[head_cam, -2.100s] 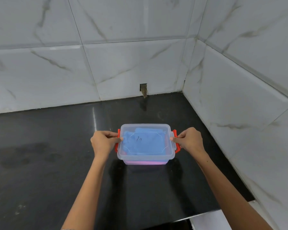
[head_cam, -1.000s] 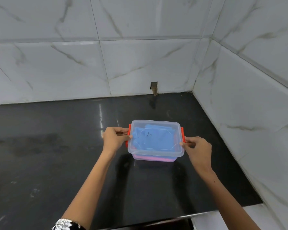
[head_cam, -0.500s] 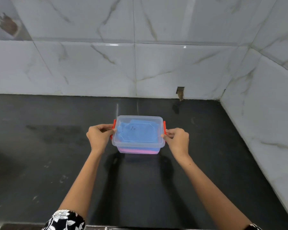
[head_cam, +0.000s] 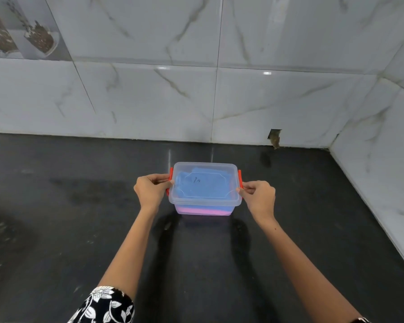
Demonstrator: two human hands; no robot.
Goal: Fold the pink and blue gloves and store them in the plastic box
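Nearest the viewer, a patterned sleeve [head_cam: 103, 305] and two bare forearms reach forward over a dark, glossy surface [head_cam: 56, 229]. The left hand [head_cam: 149, 191] and right hand [head_cam: 259, 199] meet the short ends of the plastic box [head_cam: 204, 190], the fingers [head_cam: 160, 181] of each hand pinched together on an orange latch [head_cam: 240, 180], one at each end. The box sits at mid-surface, well apart from the walls; whether it rests on the surface or is held just above cannot be told. It is translucent and rectangular, its clear lid [head_cam: 205, 183] seated on top. Through lid and wall the blue gloves [head_cam: 203, 185] show as the upper layer, the pink gloves [head_cam: 204, 210] as a band along the bottom. Judged by its contents, the box should be light; its smooth, rigid shell may slip, so the latched ends offer the surest hold. Beyond stands a marble-patterned tiled wall [head_cam: 243, 101], with a small notch [head_cam: 275, 137] at its base.
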